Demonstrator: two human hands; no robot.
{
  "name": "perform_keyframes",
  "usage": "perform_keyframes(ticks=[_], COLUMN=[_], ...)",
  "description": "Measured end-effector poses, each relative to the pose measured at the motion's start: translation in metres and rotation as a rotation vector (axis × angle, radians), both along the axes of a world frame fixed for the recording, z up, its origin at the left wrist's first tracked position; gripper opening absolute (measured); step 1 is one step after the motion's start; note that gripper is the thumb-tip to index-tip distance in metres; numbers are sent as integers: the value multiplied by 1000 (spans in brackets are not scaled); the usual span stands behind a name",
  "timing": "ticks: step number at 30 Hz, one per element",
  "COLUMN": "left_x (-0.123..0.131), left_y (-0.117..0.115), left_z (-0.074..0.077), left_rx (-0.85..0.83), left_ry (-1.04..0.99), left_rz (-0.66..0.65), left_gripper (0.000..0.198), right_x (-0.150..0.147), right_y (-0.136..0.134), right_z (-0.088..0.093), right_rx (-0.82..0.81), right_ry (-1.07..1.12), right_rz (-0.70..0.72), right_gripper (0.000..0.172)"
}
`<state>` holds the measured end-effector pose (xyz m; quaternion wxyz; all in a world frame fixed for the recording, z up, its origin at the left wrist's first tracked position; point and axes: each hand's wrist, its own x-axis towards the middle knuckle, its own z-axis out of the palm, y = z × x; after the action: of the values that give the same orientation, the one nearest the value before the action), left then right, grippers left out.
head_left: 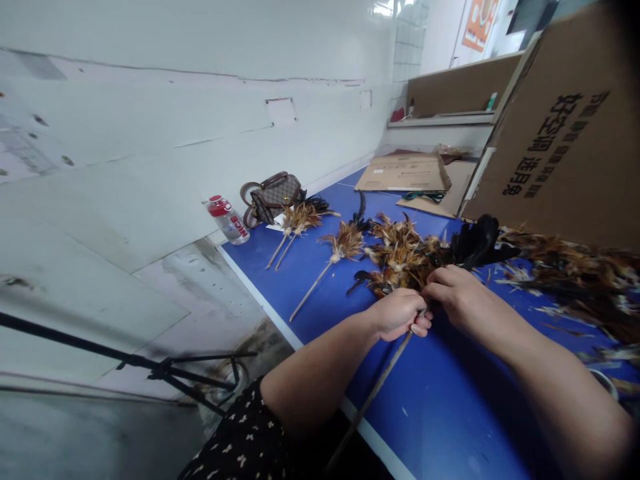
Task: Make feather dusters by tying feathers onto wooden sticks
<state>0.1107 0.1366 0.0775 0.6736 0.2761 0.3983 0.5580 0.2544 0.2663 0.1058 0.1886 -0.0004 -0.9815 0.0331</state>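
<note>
My left hand point(404, 316) is closed around the thin wooden stick point(379, 390) of a feather duster, whose lower end slants down past the table's front edge. Just above that grip, my right hand point(453, 293) has its fingers pinched together by the stick's upper end. Whatever lies between those fingertips is hidden. Black feathers point(477, 243) rise beyond my right hand. Brown and golden feather heads point(397, 250) lie bunched behind both hands, and I cannot tell exactly which belong to the held duster. To their left, a single feather duster point(346, 241) lies on the blue table point(450, 407).
Two more feather dusters point(300, 219) lie farther left, by a brown handbag point(277, 193) and a red-capped bottle point(229, 220). Loose feathers point(575, 273) cover the right side, before a tall cardboard sheet point(565, 133). Flat cardboard point(403, 172) lies at the back. A black metal stand point(165, 368) is lower left.
</note>
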Motion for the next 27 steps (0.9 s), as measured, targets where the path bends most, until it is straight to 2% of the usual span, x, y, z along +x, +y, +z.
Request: perform_keyframes(ticks=[6,9,13,16,19,22,25,27], left_x=[2,-2,-19,-32,-38,-37,-34,-33], left_y=[3,3,3,3,2,1,2,2], left_z=[-8,-6,5,13,16,16,14,12], left_rx=[-43,-45,-27,-2,25,33,26,22], left_ry=[51,33,-15,-63,-82,-90,-104,-114], left_rz=[63,105,237,328,373,362,335,317], left_gripper=[20,17,6,7,11,14,12,9], right_x=[-4,-3,11,22,20,8,-2,-3], right_y=[-6,-4,17,39,50,46,37,34], right_z=[-3,-1,-2,-19,-46,-69,-80,-82], right_rx=[4,-42,-73,-74,-98,-114,-120,-135], right_ry=[35,178,382,264,141,141,110,58], right_rz=[-13,-44,-308,-472,-447,-348,-286,-294], right_gripper=[28,33,33,35,36,38,48,46])
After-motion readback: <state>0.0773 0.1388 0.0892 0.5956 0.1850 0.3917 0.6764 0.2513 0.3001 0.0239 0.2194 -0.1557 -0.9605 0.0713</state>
